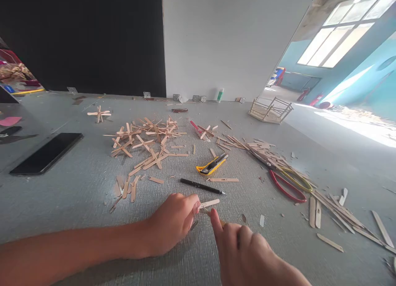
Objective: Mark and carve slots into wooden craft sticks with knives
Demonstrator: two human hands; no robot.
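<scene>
My left hand (173,220) is closed around a craft stick (210,203), whose pale end sticks out to the right past the thumb and fingers. Close by on the right, my right hand (244,247) grips a slim tool with a yellowish handle (222,223). Its thin tip meets or nearly meets the underside of the stick, and the fingers hide most of it. Just beyond both hands lies a black pen (202,186). Farther back are a loose craft stick (224,180) and a yellow utility knife (212,164).
Crossed craft-stick pieces (145,139) spread across the left middle. Scissors (286,183) with red and yellow handles lie among strips on the right. A black phone (46,154) is at left. Behind stand a stick frame (270,110), a small bottle (220,95) and an upright panel (222,42).
</scene>
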